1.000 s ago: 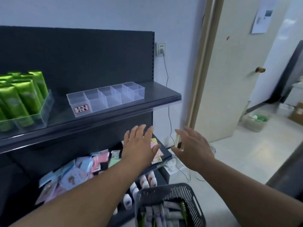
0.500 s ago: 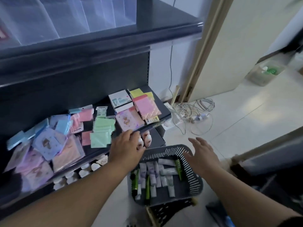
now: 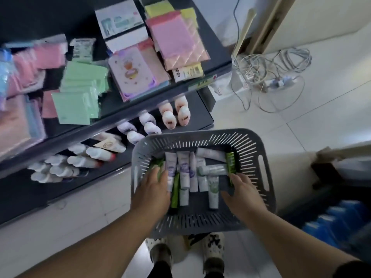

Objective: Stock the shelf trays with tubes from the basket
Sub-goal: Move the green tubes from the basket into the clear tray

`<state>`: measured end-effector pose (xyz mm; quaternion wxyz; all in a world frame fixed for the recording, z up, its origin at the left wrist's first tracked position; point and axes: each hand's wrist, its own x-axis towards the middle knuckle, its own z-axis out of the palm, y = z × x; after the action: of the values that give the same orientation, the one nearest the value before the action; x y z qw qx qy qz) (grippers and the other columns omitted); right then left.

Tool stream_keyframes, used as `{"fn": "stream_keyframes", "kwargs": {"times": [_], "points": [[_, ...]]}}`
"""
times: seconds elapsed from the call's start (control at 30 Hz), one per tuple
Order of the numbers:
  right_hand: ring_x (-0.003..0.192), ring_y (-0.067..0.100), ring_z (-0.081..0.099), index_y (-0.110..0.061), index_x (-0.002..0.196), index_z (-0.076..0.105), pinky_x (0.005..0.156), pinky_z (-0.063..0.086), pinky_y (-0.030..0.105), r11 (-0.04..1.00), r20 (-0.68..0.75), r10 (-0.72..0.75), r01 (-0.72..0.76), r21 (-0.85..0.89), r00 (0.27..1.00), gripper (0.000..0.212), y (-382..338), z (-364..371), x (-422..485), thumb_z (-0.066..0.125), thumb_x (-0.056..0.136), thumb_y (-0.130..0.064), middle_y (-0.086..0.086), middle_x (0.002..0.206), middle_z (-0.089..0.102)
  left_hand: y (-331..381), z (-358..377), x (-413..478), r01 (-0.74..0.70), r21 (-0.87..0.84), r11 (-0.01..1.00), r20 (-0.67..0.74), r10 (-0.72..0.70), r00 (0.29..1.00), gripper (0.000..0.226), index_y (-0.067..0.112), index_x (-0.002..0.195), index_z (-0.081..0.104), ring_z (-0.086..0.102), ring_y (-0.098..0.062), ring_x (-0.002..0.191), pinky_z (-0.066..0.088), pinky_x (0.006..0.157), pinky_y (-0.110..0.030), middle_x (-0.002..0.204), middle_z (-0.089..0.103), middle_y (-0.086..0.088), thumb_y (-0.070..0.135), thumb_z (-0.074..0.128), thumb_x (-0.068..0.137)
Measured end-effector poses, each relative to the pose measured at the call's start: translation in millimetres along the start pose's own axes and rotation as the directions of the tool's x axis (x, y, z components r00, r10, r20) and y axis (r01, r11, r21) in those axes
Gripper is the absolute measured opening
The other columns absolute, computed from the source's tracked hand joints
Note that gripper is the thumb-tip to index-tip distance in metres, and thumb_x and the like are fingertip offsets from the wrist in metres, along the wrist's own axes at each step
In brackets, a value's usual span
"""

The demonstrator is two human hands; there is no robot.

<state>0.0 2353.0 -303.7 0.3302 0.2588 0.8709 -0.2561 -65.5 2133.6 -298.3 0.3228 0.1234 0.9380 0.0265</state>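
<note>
In the basket (image 3: 200,133), our left hand (image 3: 152,194) covers a green tube (image 3: 157,164); we cannot tell its grip. Our right hand (image 3: 244,194), fingers loose, touches another green tube (image 3: 230,161). These look light, soft and slick, so we'd pinch mid-body.

I see soft light, brightest on the floor (image 3: 331,117) at right; the shelf (image 3: 120,115) is dimmer, its left end motion-blurred, edges bowed by the lens.

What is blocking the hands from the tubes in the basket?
Nothing visible. Both hands are inside the open grey basket: the left hand is on the left green tube, and the right hand touches the right green tube.
</note>
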Motion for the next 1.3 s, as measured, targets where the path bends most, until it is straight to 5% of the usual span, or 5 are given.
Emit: {"fn": "stream_keyframes", "kwargs": {"times": [0.53, 0.67, 0.8, 0.93, 1.3], "points": [[0.145, 0.034, 0.015, -0.033, 0.15, -0.015, 0.116, 0.026, 0.049, 0.971, 0.097, 0.187, -0.198, 0.131, 0.978, 0.105, 33, 66, 120, 0.068, 0.085, -0.032, 0.007, 0.16, -0.004, 2, 79, 77, 0.193, 0.003, 0.981, 0.018, -0.193, 0.981, 0.064, 0.014, 0.149, 0.014, 0.033, -0.035, 0.135, 0.039, 0.101, -0.04, 0.158, 0.003, -0.016, 0.004, 0.043, 0.092], [0.132, 0.034, 0.036, -0.035, 0.151, -0.007, 0.106, 0.04, 0.043, 0.949, 0.041, 0.219, -0.222, 0.224, 0.975, 0.106, 34, 66, 128, 0.073, 0.082, -0.026, 0.008, 0.154, 0.009, 11, 86, 81, 0.094, -0.005, 0.996, -0.139, -0.094, 0.986, 0.057, 0.015, 0.146, 0.03, 0.039, -0.035, 0.129, 0.04, 0.099, -0.039, 0.155, 0.018, -0.012, 0.005, 0.046, 0.092], [0.125, 0.031, 0.044, -0.038, 0.151, 0.001, 0.091, 0.044, 0.034, 0.944, 0.006, 0.202, -0.196, 0.265, 0.979, 0.101, 35, 64, 132, 0.072, 0.082, -0.016, 0.007, 0.152, 0.012, 19, 96, 78, -0.152, 0.051, 0.987, -0.301, 0.161, 0.94, 0.057, 0.015, 0.108, 0.067, 0.063, -0.036, 0.088, 0.054, 0.065, -0.039, 0.119, 0.063, -0.008, 0.004, 0.084, 0.055], [0.13, 0.035, 0.04, -0.044, 0.148, 0.01, 0.1, 0.046, 0.044, 0.965, 0.04, 0.205, -0.209, 0.156, 0.978, 0.094, 24, 71, 131, 0.069, 0.083, -0.012, 0.006, 0.158, 0.004, 38, 105, 78, -0.25, -0.058, 0.966, -0.315, 0.22, 0.923, 0.052, 0.014, 0.099, 0.069, 0.064, -0.032, 0.081, 0.055, 0.056, -0.034, 0.114, 0.064, -0.007, 0.003, 0.088, 0.052], [0.082, 0.023, 0.058, -0.032, 0.126, 0.046, 0.048, 0.043, 0.026, 0.916, -0.036, 0.085, -0.064, 0.397, 0.996, 0.048, 4, 74, 103, 0.048, 0.089, -0.001, 0.006, 0.113, 0.05, 24, 90, 72, -0.258, -0.293, 0.921, -0.455, 0.104, 0.885, 0.028, 0.014, 0.079, 0.058, 0.056, -0.027, 0.091, 0.043, 0.068, -0.03, 0.102, 0.059, -0.002, -0.008, 0.072, 0.068]]}}
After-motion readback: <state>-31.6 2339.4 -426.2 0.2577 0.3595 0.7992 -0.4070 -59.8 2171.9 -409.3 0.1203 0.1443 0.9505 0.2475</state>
